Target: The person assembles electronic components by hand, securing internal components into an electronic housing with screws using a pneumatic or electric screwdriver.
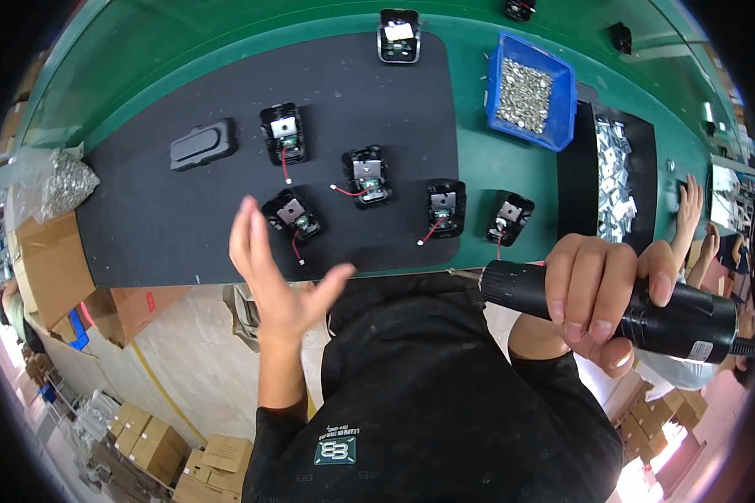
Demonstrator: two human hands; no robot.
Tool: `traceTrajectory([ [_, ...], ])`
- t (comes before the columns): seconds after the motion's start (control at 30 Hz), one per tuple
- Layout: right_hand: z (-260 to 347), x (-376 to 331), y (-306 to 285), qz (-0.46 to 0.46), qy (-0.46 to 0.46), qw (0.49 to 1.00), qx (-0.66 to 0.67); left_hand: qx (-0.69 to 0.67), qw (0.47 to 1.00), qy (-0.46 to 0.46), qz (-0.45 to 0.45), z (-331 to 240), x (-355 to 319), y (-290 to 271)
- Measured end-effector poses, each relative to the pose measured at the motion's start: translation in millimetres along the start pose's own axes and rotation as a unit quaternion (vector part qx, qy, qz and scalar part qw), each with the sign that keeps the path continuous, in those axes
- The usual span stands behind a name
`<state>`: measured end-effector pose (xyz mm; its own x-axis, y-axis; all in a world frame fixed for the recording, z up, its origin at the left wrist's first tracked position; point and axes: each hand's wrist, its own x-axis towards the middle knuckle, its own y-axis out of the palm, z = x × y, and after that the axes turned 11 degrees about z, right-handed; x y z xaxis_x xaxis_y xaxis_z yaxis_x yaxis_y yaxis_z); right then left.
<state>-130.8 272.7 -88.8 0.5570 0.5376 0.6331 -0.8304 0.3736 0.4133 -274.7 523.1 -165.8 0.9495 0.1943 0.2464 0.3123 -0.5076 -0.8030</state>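
My right hand (600, 289) is wrapped round a black electric screwdriver (679, 318), whose thin bit points left over the table's near edge. Empty, with fingers stretched and thumb spread, my left hand (278, 281) is raised at the near edge of the black mat. Closest to it lies a small black housing (292, 215) with a metal plate and a red wire. Similar open housings with red wires lie on the mat: one behind (283, 134), one in the middle (367, 176), one to the right (445, 210). Another housing (510, 220) rests on the green surface near the screwdriver.
A blue bin (570, 101) of small metal parts stands at the back right, beside a black tray (642, 151) of flat metal pieces. A closed black case (203, 144) lies left. A bag of metal parts (67, 183) sits far left. Another person's hands (689, 205) show at right.
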Motion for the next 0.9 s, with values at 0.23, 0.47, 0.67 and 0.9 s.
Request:
traceTrajectory([
  [0.23,-3.2,3.6,0.0,0.044,0.017,0.999,-0.02,0.065,0.988,-0.091,0.102,32.6,-3.2,5.1],
  [0.47,2.4,16.0,15.8,-0.018,0.004,1.0,-0.001,-0.14,0.985,0.073,0.073,-7.9,13.9,0.0],
  [0.67,-11.5,27.5,30.9,-0.015,0.017,0.999,-0.045,-0.176,0.962,0.15,0.147,-36.7,33.8,1.7],
  [0.9,-11.4,18.1,29.9,-0.03,0.03,0.997,-0.057,-0.209,0.952,0.158,0.157,-50.4,35.6,9.7],
])
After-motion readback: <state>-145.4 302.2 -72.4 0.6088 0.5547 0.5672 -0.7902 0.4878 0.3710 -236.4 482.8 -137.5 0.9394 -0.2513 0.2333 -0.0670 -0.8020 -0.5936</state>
